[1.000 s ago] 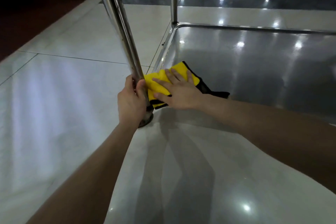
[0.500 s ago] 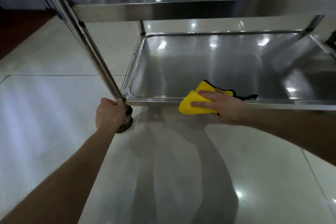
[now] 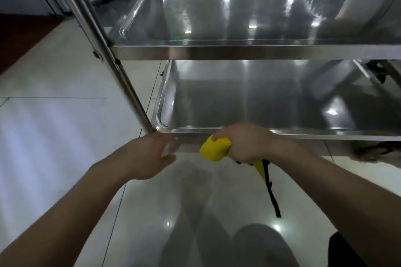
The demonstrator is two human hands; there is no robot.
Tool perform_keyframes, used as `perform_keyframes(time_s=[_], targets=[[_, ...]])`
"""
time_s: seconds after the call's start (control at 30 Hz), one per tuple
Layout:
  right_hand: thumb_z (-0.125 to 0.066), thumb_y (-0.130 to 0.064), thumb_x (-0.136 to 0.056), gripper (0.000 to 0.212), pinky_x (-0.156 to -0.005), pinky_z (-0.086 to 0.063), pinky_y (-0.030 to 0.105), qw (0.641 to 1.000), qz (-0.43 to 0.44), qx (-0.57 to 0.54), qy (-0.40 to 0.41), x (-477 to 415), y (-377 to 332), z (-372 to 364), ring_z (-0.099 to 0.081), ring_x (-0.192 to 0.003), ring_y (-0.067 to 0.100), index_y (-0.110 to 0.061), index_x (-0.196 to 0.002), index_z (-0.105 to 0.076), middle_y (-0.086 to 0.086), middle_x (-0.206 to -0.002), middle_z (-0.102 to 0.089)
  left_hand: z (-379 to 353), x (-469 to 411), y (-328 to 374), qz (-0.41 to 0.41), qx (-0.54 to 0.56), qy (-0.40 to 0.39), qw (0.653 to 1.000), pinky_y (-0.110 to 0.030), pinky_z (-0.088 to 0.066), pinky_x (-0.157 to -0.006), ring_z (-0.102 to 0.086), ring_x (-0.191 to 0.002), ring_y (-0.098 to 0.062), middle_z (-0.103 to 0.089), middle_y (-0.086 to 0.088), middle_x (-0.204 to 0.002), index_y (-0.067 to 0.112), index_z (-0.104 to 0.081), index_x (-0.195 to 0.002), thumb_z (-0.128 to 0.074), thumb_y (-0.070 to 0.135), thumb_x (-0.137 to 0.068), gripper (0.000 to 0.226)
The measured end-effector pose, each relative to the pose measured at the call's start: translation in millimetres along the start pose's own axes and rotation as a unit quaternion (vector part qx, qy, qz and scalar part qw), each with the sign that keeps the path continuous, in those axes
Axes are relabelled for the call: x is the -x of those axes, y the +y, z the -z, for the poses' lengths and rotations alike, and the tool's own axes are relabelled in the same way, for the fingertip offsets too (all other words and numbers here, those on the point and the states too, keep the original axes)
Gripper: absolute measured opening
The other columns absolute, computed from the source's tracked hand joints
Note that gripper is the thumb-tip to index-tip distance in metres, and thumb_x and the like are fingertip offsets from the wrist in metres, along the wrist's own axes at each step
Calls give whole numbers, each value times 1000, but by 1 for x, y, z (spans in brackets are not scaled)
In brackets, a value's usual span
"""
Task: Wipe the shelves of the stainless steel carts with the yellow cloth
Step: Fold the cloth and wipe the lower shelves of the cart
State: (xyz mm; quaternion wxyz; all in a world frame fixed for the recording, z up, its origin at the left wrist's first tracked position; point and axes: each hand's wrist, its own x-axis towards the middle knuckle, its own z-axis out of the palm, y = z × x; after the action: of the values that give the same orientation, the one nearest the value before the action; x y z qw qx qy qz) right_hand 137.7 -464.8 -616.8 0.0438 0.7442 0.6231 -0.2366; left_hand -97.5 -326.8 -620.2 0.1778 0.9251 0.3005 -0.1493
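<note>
Down by the near rim of the lower shelf (image 3: 282, 134) of the cart (image 3: 238, 53), grips the bunched yellow cloth (image 3: 213, 149) in the right hand (image 3: 249, 143), fingers curled tight round it and thumb pressed on top. Holds the cloth just in front of the rim and slightly below it, over the floor (image 3: 54, 128), apparently clear of the steel. Lets a narrow tail of cloth with black trim (image 3: 271, 190) dangle from under the wrist side of the fist.

Reaches the left hand (image 3: 149, 156) toward the foot of the slanting post (image 3: 104, 49), where post and shelf corner meet. Keeps the fingers loosely spread and holding nothing; fingertips blurred, so cannot tell whether touching the post or only just beside it.

Shows both trays bare and glossy: upper shelf (image 3: 217, 6) above and farther off, lower one directly beyond the hands, each catching spots of ceiling light. Stands on pale glossy tiles, with a darker strip of flooring at far left.
</note>
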Motion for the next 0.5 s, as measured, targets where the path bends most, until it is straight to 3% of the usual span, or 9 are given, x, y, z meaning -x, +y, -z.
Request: perform_keyframes(time_s=[0.1,0.2,0.3,0.4,0.5], targets=[[-64,-8,-84,62,-96,-56,39,1000,28,-10,-3,-4,-15,-11,-65,-123,27,-35,-140,-67,-2,-138,-69,4,-5,8,-2,-72,-87,994,-32,-42,-112,-51,-141,-23,-54,-1,-150,27,-40,-161,-53,53,-109,60],[-66,-11,-87,62,-102,-54,37,997,28,-58,42,-8,-21,-18,-64,-126,27,-40,-141,-65,-2,-140,-69,10,-2,12,-6,-67,-81,995,-32,-41,-114,-49,-144,-23,-50,0,-156,29,-36,-163,-51,55,-109,62],[-69,-11,-94,67,-107,-39,28,990,19,-108,84,2,-22,-21,-55,-139,27,-34,-155,-54,0,-156,-58,19,10,11,12,-97,-63,993,-40,-48,-109,-53,-139,-27,-49,-2,-154,27,-41,-154,-52,52,-109,52],[-68,-11,-95,67,-93,-37,22,981,1,-165,105,25,-31,-24,-57,-132,28,-36,-155,-53,-2,-161,-52,32,31,11,28,-5,-29,999,-40,-50,-105,-59,-132,-24,-57,-1,-147,30,-45,-151,-54,52,-108,49],[-66,-5,-93,68,-94,-45,25,957,-6,-266,116,57,-48,-20,-61,-123,30,-35,-153,-57,1,-156,-55,37,53,22,85,147,34,985,-42,-51,-106,-65,-127,-21,-69,4,-137,30,-54,-150,-51,52,-108,48]])
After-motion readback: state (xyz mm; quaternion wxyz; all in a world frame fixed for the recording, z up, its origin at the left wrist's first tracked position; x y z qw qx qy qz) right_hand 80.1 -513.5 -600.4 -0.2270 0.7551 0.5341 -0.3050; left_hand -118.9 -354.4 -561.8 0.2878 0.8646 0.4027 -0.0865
